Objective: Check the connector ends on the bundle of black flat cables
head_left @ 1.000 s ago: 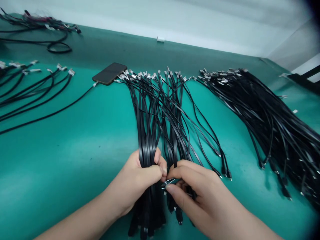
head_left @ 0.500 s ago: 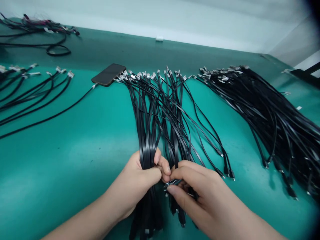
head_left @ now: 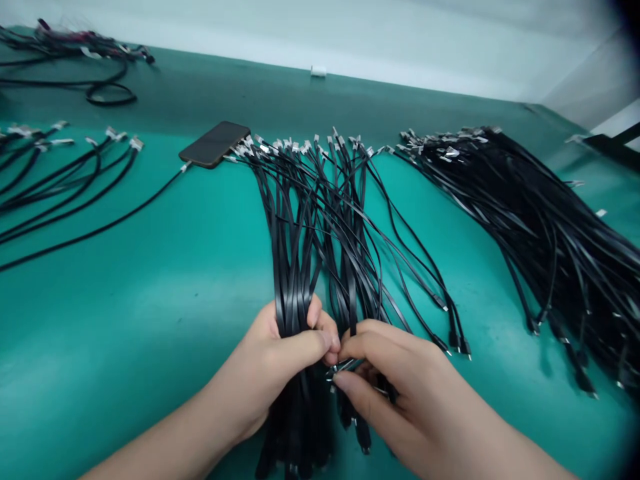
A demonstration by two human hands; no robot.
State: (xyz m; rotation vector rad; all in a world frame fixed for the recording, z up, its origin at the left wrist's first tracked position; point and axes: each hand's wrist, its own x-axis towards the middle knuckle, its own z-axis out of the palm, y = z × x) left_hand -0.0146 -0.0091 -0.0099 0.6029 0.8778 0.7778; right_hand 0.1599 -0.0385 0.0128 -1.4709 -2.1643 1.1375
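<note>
L hand [head_left: 277, 353] grips a bundle [head_left: 294, 280] of flat black cables above a green table [head_left: 175, 333], fingers curled round it, thumb folded across the front & its tip close to the bent fingertips. Plugs [head_left: 295, 148] cap the bundle's far end; its lower ends show below the fist, at bottom of view. R hand [head_left: 400, 380], just beside, pinches a cable end [head_left: 347, 365] w/ shiny edges btwn thumb & forefinger; its other fingers curl in, partly hidden, can't tell what they hold. The hands' fingertips come v. close; can't tell if they touch.

Loose cables [head_left: 350, 260] lie just R of the bundle & run under R hand, some fanned out R. A phone [head_left: 215, 143], dark side up, sits at far L of the plugs, one lead [head_left: 100, 230] meeting its near edge.

Far R: a big pile [head_left: 540, 227] of black cables. Far L: a smaller group [head_left: 75, 180] w/ silver-white tips; a wire tangle [head_left: 85, 47] behind. A small white piece [head_left: 318, 71] is at back, nr. the wall [head_left: 320, 30].
</note>
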